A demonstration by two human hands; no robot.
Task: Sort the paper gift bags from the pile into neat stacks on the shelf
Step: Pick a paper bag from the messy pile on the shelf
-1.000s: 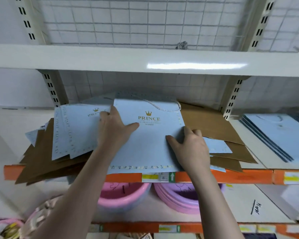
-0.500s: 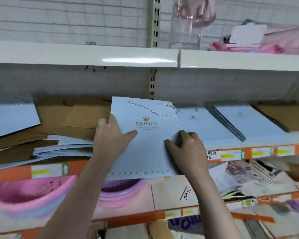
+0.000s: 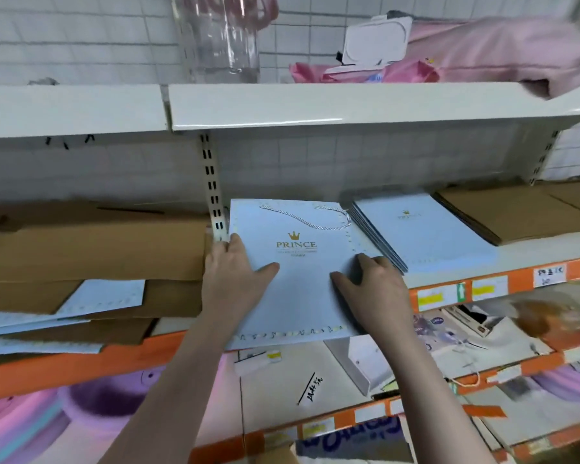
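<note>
white tiled wall and metal shop shelving fill the view, with an orange-edged shelf (image 3: 449, 279) at chest height. both hands hold one pale blue gift bag (image 3: 298, 279) marked "prince", flat and face up, its near end overhanging the shelf edge and its rope handle toward the wall. the left hand (image 3: 235, 279) grips the bag's left edge, thumb on top; the right hand (image 3: 372, 289) grips the right edge the same way. just right of it lies a neat stack of matching blue bags (image 3: 422, 236), and beyond that a stack of brown kraft bags (image 3: 516, 216). the untidy pile (image 3: 81, 283) of brown and blue bags sits to the left. to do this step well, the bag should probably be carried level over the blue stack, corners matched, handle at the back like the others, then lowered without nudging the stack askew.
</note>
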